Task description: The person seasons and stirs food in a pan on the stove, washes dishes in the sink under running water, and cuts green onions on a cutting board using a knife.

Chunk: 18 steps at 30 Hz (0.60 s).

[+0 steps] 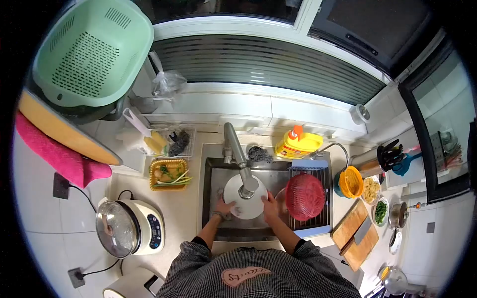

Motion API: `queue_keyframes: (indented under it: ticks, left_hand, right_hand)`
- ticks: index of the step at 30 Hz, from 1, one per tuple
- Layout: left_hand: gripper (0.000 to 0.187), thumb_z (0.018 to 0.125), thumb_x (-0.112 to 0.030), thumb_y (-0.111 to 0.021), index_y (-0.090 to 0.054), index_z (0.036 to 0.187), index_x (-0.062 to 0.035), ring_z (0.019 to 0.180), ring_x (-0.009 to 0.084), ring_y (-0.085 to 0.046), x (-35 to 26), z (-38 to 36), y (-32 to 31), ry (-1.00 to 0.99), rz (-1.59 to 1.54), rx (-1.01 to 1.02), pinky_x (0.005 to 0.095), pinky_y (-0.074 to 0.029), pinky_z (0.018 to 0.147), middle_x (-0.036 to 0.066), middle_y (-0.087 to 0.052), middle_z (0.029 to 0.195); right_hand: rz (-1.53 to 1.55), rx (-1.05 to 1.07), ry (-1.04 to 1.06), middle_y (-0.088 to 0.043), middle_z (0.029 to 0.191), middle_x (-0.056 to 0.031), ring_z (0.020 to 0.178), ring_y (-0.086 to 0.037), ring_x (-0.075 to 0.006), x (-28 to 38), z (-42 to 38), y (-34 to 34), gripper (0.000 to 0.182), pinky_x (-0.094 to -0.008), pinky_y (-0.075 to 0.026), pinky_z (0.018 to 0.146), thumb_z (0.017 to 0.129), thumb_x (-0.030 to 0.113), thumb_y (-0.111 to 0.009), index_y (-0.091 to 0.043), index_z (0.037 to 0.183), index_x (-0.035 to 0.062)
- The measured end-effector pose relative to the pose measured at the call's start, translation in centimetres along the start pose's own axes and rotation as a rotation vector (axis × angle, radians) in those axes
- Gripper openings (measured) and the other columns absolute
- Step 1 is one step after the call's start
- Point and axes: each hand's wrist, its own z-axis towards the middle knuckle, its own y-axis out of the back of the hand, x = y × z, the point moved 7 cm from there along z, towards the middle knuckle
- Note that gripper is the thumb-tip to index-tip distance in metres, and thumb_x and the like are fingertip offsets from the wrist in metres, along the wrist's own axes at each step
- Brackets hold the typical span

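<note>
Gripping a white plate point(243, 202) by opposite rims, the left hand point(224, 206) and right hand point(271, 204) hold it in the sink point(213, 174) under the tap point(242, 166). A red colander point(304, 196) sits just right; a yellow tray point(169, 174) of vegetables rests on the tabletop point(184, 218).

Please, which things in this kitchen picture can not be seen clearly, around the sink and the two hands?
- White plate, head view: its middle is covered by the faucet.
- Water flow: too small to tell if it runs.
- Left hand and right hand: the fingers under the plate rim are hidden.
- Sink bottom: mostly hidden by the plate and the red colander.
- Rice cooker buttons: too small to read.
</note>
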Motion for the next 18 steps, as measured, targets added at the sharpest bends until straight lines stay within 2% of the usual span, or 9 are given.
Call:
queue_keyframes:
  ticks: [1,2,4,7,9,13,15,16,18]
  left_hand:
    - [0.072,0.071,-0.032,-0.073,-0.043,0.13,-0.0051,0.105,0.0309,-0.058,-0.6,-0.7,-0.8,0.208,-0.047,-0.061,0.0414,-0.047,0.088,0.016,-0.062,0.112]
    - [0.055,0.073,-0.033,-0.069,-0.054,0.117,-0.0037,0.104,0.0279,-0.058,1.1,0.0,-2.4,0.182,-0.231,0.019,0.0409,-0.047,0.086,0.013,-0.063,0.11]
    - [0.042,0.076,-0.034,-0.065,-0.064,0.104,-0.0023,0.103,0.0249,-0.057,4.2,1.6,-4.5,0.173,-0.418,0.108,0.0403,-0.046,0.083,0.011,-0.063,0.107]
    - [0.029,0.082,-0.028,-0.057,-0.069,0.085,-0.0029,0.097,0.0219,-0.058,6.4,2.1,-7.1,0.456,-0.873,0.287,0.0386,-0.045,0.079,0.011,-0.064,0.105]
    - [0.024,0.084,-0.02,-0.053,-0.067,0.097,-0.0047,0.091,0.0196,-0.057,2.8,3.2,-7.3,-0.255,-0.132,0.522,0.0361,-0.045,0.076,0.009,-0.064,0.103]
    - [0.026,0.087,-0.018,-0.053,-0.063,0.108,-0.0046,0.092,0.0197,-0.059,4.6,5.9,-12.2,-0.692,0.235,0.494,0.0345,-0.046,0.081,0.006,-0.064,0.104]
    - [0.034,0.087,-0.023,-0.057,-0.057,0.116,-0.0053,0.099,0.0192,-0.06,-3.0,4.2,-8.1,-0.459,-0.374,0.219,0.0323,-0.048,0.086,0.005,-0.063,0.109]
    - [0.034,0.087,-0.023,-0.057,-0.057,0.116,-0.0053,0.099,0.0192,-0.06,-6.0,2.6,-6.6,-0.461,-0.371,0.22,0.0323,-0.048,0.086,0.005,-0.063,0.109]
    - [0.036,0.094,-0.026,-0.051,-0.055,0.121,-0.0034,0.103,0.0206,-0.062,-6.9,0.2,-7.4,0.319,-1.241,0.509,0.0339,-0.049,0.094,0.009,-0.064,0.112]
  right_hand:
    - [-0.203,-0.079,0.214,-0.058,0.11,-0.01,0.098,-0.057,-0.023,2.8,-0.4,0.2,0.037,-0.0322,-0.044,0.09,0.085,0.0,-0.055,-0.054,0.122,0.0018]
    - [-0.406,-0.156,0.426,-0.058,0.107,-0.0099,0.097,-0.057,-0.0224,5.9,-1.5,-0.1,0.035,-0.031,-0.043,0.088,0.084,-0.001,-0.055,-0.056,0.119,0.0003]
    - [-0.59,-0.209,0.537,-0.058,0.103,-0.012,0.094,-0.057,-0.0246,11.9,-4.9,-1.9,0.035,-0.0324,-0.043,0.086,0.084,-0.003,-0.053,-0.056,0.118,0.0011]
    - [-0.728,-0.262,0.712,-0.057,0.097,-0.0146,0.09,-0.056,-0.0289,16.0,-6.0,-1.0,0.036,-0.0347,-0.043,0.085,0.082,-0.006,-0.052,-0.057,0.117,0.002]
    - [-0.636,-0.285,0.789,-0.057,0.099,-0.0154,0.093,-0.056,-0.03,17.3,-6.5,0.1,0.033,-0.0355,-0.043,0.086,0.084,-0.005,-0.052,-0.058,0.116,0.0011]
    - [-0.57,-0.333,0.695,-0.062,0.107,-0.0133,0.101,-0.057,-0.0216,17.9,-6.4,2.1,0.029,-0.0304,-0.042,0.091,0.091,0.004,-0.051,-0.056,0.118,-0.0038]
    - [-0.55,-0.328,0.718,-0.063,0.107,-0.0133,0.101,-0.058,-0.0211,18.0,-6.8,2.2,0.029,-0.0304,-0.042,0.091,0.091,0.003,-0.051,-0.056,0.118,-0.0038]
    - [-0.533,-0.321,0.742,-0.063,0.108,-0.0132,0.101,-0.058,-0.0206,18.2,-7.1,2.1,0.029,-0.0305,-0.043,0.091,0.091,0.002,-0.051,-0.057,0.118,-0.0038]
    - [-0.492,-0.357,0.722,-0.062,0.107,-0.0136,0.101,-0.057,-0.0225,18.1,-7.5,2.2,0.028,-0.0316,-0.043,0.09,0.089,0.002,-0.052,-0.057,0.116,-0.0031]
